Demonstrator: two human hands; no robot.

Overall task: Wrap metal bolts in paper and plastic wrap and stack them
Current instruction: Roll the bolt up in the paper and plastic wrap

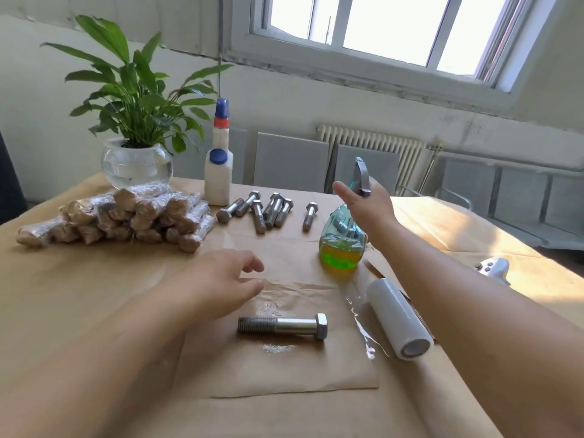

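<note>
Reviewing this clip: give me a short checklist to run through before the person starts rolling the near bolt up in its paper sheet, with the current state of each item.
1. Bolt lies on the paper sheet: ok, on its side, head to the right.
2. Left hand free to roll: ok, open, hovering beyond the bolt and holding nothing.
3. Right hand free: not ok, at the spray bottle trigger.
4. Spray bottle clear of the sheet: cannot tell, it is near the sheet's far right corner.
5. Plastic wrap roll within reach: ok, lying just right of the sheet.
6. Space beside the wrapped stack: ok, bare table covering in front of it.
</note>
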